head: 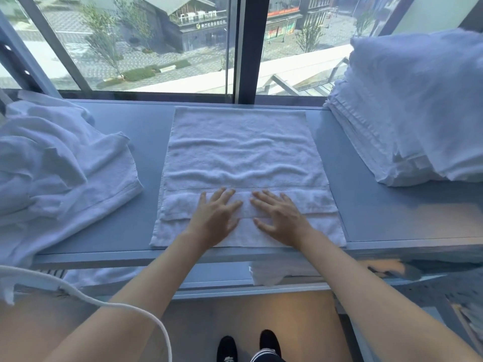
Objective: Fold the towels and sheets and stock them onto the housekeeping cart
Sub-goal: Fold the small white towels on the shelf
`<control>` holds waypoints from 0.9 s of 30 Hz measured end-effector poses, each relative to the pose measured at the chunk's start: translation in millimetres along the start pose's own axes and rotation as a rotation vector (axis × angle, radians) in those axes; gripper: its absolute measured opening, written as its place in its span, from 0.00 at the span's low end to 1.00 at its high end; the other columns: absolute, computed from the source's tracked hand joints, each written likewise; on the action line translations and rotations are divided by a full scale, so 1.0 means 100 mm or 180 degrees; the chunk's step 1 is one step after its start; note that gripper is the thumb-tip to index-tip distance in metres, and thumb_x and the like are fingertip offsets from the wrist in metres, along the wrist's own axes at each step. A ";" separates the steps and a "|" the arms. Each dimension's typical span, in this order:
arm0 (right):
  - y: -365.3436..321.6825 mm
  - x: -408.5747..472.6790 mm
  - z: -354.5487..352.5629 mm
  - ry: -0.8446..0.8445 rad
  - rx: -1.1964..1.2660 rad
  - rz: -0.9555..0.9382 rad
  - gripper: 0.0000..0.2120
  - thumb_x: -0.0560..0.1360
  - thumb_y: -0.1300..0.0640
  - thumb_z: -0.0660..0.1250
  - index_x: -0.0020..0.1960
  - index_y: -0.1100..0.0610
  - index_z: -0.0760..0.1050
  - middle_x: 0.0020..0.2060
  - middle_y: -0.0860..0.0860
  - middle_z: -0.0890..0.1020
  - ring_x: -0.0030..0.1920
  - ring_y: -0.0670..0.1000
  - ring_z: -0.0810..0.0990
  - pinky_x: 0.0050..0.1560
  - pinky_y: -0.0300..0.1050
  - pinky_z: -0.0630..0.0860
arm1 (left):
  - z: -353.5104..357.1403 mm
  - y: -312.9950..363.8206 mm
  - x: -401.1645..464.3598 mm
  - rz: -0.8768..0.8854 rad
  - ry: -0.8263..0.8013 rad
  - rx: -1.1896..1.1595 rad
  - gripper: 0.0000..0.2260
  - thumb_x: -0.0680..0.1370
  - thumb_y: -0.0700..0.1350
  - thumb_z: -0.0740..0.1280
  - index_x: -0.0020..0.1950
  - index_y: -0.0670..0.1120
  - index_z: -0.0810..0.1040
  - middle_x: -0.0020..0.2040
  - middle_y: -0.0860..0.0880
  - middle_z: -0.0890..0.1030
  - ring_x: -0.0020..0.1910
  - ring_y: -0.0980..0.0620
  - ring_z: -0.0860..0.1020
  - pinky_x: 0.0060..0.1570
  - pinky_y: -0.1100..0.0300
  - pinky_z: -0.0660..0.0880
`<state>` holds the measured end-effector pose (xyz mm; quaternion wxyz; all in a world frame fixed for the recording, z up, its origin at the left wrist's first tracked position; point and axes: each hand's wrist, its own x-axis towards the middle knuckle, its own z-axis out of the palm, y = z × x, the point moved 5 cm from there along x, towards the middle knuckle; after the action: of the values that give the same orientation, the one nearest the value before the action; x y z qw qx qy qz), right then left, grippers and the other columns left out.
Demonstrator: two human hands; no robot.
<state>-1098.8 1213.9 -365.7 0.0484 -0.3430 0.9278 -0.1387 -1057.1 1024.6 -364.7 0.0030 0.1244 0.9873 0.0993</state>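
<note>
A white towel [243, 152] lies spread flat on the grey table top [366, 210] in the middle of the head view, its far part rippled. My left hand [215, 218] and my right hand [281, 218] lie side by side on the towel's near end, fingers straight and spread, pressing on the cloth. A loose heap of unfolded white linen [60, 163] sits at the left. At the right stands a tall stack of folded white towels [407, 118].
A big window [162, 43] with a dark post [251, 48] runs along the table's far edge. A lower shelf [224, 275] under the table top holds white cloth [271, 274]. A white cable [125, 307] crosses the lower left. My shoes stand on the floor [287, 314].
</note>
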 end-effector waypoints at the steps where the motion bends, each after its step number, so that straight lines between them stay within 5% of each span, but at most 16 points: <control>1: -0.03 -0.02 0.01 0.0006 -0.0027 -0.0027 0.28 0.81 0.43 0.63 0.79 0.49 0.66 0.81 0.45 0.62 0.81 0.49 0.57 0.79 0.63 0.54 | 0.02 0.06 -0.02 0.0094 0.0044 0.0041 0.21 0.83 0.53 0.64 0.76 0.51 0.72 0.80 0.45 0.67 0.80 0.44 0.62 0.72 0.33 0.61; 8: 0.09 -0.05 -0.10 -0.0008 -0.0074 -0.0061 0.26 0.81 0.61 0.61 0.79 0.52 0.67 0.80 0.49 0.63 0.80 0.51 0.61 0.78 0.55 0.56 | -0.06 0.02 -0.05 0.0104 0.0107 0.0048 0.17 0.85 0.48 0.61 0.74 0.50 0.75 0.78 0.48 0.70 0.78 0.47 0.67 0.70 0.38 0.66; 13: 0.77 -0.45 -0.36 0.0647 0.0003 0.0517 0.26 0.77 0.74 0.61 0.73 0.60 0.74 0.74 0.57 0.73 0.76 0.59 0.70 0.77 0.55 0.64 | -0.16 -0.41 -0.33 -0.0123 0.0348 -0.0291 0.17 0.81 0.43 0.67 0.70 0.46 0.78 0.75 0.47 0.74 0.75 0.44 0.71 0.69 0.39 0.67; 18: 1.01 -0.61 -0.38 0.0987 0.0277 0.0856 0.24 0.78 0.72 0.61 0.71 0.58 0.78 0.72 0.52 0.76 0.76 0.53 0.70 0.75 0.49 0.66 | -0.18 -0.48 -0.41 -0.0406 0.0386 -0.0486 0.20 0.76 0.52 0.74 0.66 0.48 0.80 0.72 0.48 0.76 0.74 0.43 0.71 0.70 0.39 0.67; 22: 0.99 -0.53 -0.35 0.1209 0.0540 0.1246 0.22 0.79 0.69 0.61 0.70 0.58 0.78 0.72 0.51 0.77 0.75 0.51 0.70 0.75 0.44 0.64 | -0.21 -0.27 -0.23 -0.0936 0.0308 -0.0073 0.20 0.74 0.62 0.70 0.58 0.49 0.78 0.59 0.50 0.79 0.62 0.44 0.76 0.63 0.40 0.70; 27: 0.85 -0.49 -0.25 0.1462 0.0503 0.1507 0.18 0.80 0.63 0.64 0.69 0.61 0.78 0.70 0.55 0.78 0.75 0.55 0.71 0.76 0.56 0.67 | -0.09 0.20 0.00 -0.0741 0.0257 0.0282 0.23 0.77 0.65 0.64 0.61 0.48 0.76 0.62 0.48 0.75 0.63 0.44 0.74 0.67 0.40 0.67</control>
<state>-1119.0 1313.1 -366.9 -0.1046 -0.0730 0.9548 -0.2687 -1052.6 1041.5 -351.9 -0.0307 0.0049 0.9977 0.0594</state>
